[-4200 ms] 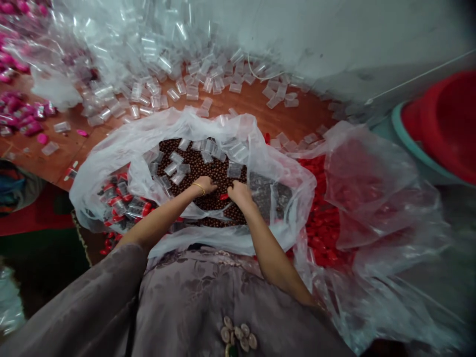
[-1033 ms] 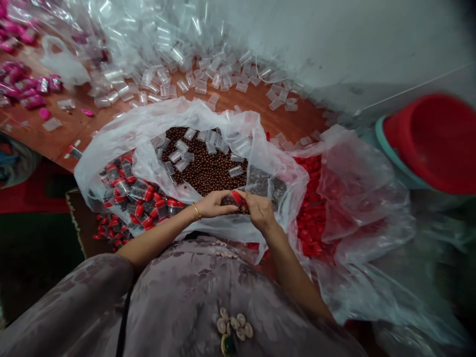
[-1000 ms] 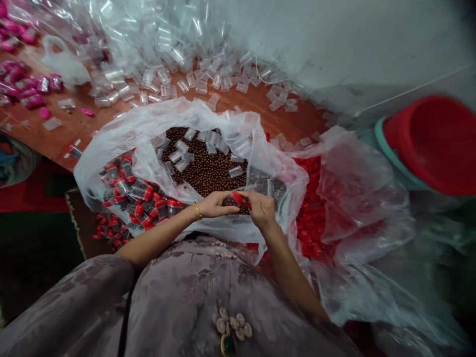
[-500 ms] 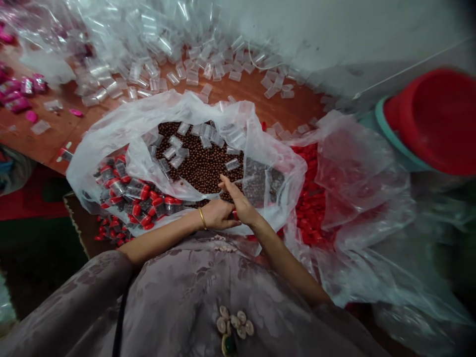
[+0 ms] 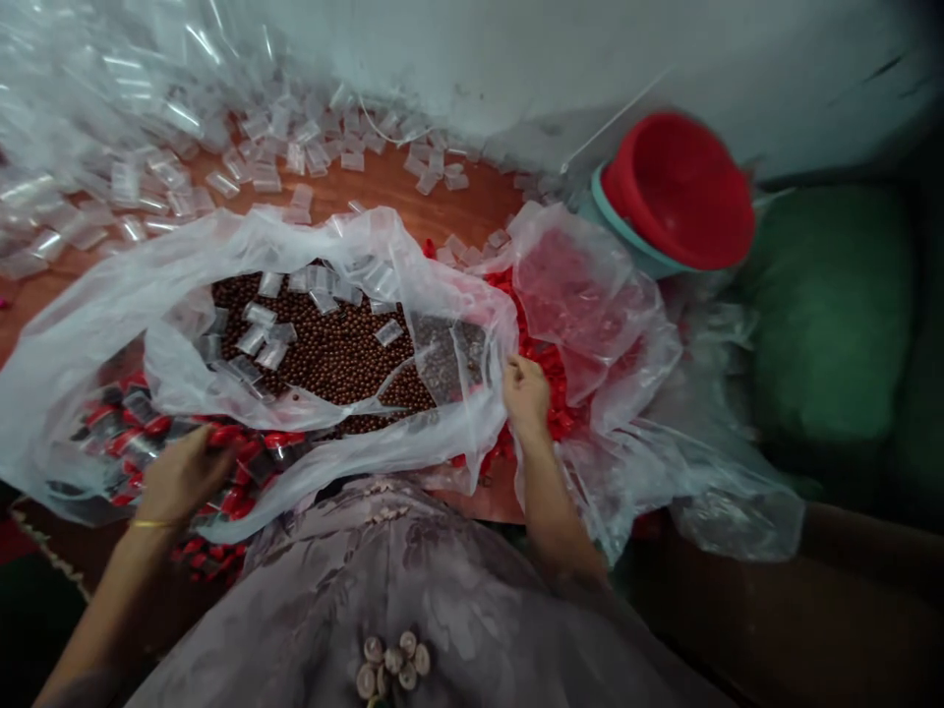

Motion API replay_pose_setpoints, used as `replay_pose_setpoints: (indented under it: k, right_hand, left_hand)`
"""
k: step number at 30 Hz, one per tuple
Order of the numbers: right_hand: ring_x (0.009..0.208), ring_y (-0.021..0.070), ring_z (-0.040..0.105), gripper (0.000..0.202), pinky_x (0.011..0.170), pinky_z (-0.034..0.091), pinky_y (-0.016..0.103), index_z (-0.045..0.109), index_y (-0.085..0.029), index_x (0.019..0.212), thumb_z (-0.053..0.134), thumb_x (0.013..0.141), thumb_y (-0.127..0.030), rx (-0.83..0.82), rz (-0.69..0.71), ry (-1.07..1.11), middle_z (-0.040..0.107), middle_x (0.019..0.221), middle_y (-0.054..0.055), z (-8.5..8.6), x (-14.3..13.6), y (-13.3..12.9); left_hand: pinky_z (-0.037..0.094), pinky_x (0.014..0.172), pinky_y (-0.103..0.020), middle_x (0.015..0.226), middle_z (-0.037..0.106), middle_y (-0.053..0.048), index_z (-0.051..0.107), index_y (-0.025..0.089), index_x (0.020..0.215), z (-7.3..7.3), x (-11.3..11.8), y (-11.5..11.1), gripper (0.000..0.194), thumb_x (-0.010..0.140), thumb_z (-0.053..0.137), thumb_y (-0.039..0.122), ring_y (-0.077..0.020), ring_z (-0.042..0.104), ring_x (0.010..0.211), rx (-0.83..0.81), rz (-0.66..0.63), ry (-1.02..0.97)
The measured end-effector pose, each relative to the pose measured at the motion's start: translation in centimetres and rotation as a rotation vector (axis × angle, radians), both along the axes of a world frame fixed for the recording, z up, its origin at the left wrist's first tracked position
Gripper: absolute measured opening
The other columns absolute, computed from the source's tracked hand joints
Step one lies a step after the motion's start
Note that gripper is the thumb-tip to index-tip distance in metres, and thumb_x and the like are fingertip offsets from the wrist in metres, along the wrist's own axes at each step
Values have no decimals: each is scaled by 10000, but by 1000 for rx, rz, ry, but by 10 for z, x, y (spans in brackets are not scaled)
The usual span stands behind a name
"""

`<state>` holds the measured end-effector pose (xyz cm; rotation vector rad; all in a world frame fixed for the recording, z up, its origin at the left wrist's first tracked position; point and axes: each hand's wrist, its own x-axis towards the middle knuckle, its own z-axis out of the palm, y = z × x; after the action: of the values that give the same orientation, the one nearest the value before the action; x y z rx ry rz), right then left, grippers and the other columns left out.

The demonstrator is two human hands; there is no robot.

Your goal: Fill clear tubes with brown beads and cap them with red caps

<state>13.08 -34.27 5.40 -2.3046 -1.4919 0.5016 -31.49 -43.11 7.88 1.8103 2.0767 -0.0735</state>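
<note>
My left hand [image 5: 184, 477], with a gold bracelet at the wrist, is over the red-capped containers [image 5: 137, 442] at the left; its fingers are blurred and I cannot make out what they hold. At the right rim of the white plastic bag [image 5: 354, 454], beside the red caps [image 5: 550, 379], my right hand [image 5: 526, 391] has its fingers curled together; anything in them is too small to tell. Between the hands, brown beads [image 5: 331, 354] fill the open bag, with several clear tubes [image 5: 260, 315] lying on top.
Loose clear tubes [image 5: 169, 167] are heaped along the back of the orange table [image 5: 383, 187]. At the back right stand a red basin [image 5: 682, 187] and a light blue one. Clear plastic sheeting [image 5: 605, 324] covers part of the right side, near a green sack [image 5: 833, 305].
My hands, close together at the bag's front edge before, have moved apart: the left to the red-capped containers, the right to the red caps. The view has shifted to the right.
</note>
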Motion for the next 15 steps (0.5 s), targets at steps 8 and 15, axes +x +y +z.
replay_pose_setpoints:
  k: [8, 15]
  right_hand:
    - [1034, 248, 557, 405, 828, 410, 334, 555, -108, 1174, 436, 818, -262, -427, -62, -321, 593, 1109, 196, -52, 70, 25]
    - [891, 318, 596, 406, 726, 425, 411, 573, 1, 1060, 399, 808, -266, -316, -139, -299, 621, 924, 277, -43, 70, 27]
  left_hand:
    - [446, 788, -321, 915, 629, -48, 551, 197, 957, -8, 37, 35, 281, 816, 415, 399, -198, 568, 860, 217, -12, -115]
    - [415, 803, -302, 985, 602, -118, 562, 151, 1032, -56, 171, 139, 281, 831, 456, 317, -216, 548, 947, 124, -189, -264]
